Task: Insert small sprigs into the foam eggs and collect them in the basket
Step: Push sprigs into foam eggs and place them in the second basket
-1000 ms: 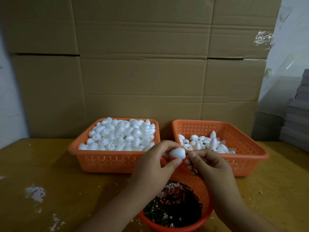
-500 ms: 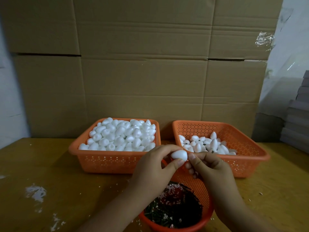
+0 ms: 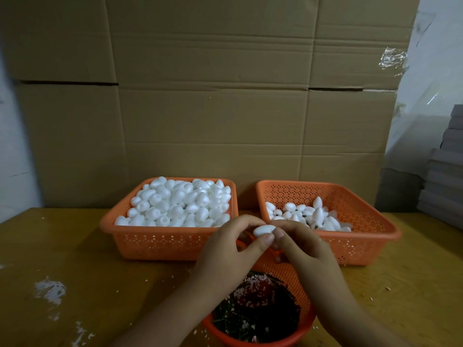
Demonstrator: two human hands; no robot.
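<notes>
Now our hands have closed in: left hand [image 3: 233, 249] pinches the foam egg [image 3: 263, 230] above the sprig bowl [image 3: 295, 284], right hand [image 3: 300, 244] fingertips pressed against it, so we judge a sprig is going in.

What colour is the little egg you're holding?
White. The foam egg, pinched between both hands, shows best in the head view.

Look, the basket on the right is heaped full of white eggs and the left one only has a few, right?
Not quite: it's swapped. In the head view the left basket is heaped full of white eggs, and the right basket holds only a few.
</notes>
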